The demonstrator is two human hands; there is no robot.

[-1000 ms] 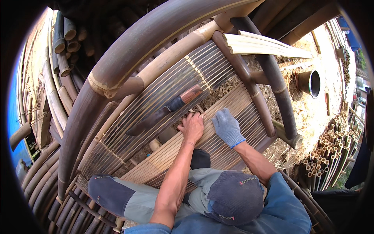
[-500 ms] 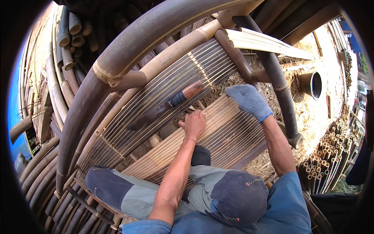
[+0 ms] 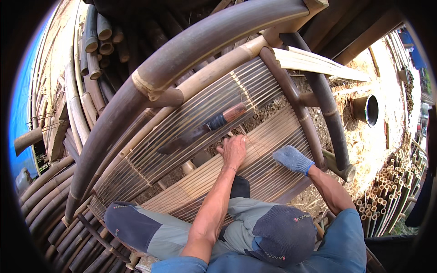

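– Bare left hand (image 3: pixel 234 151) on the pale bamboo slats (image 3: pixel 267 135), within the curved frame (image 3: pixel 195 52)! Fingers bend at the slats' upper edge; grip unclear.
– Gloved right hand (image 3: pixel 293 159)?
– Over the slats, fingers bunched narrow; can't tell what's inside. Knife (image 3: pixel 215 122) lies beyond.

No readable text, label, number or sign on anything in view.

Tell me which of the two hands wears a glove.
The right hand, covered by a grey knit glove; the left hand is bare and rests on the pale bamboo slats.
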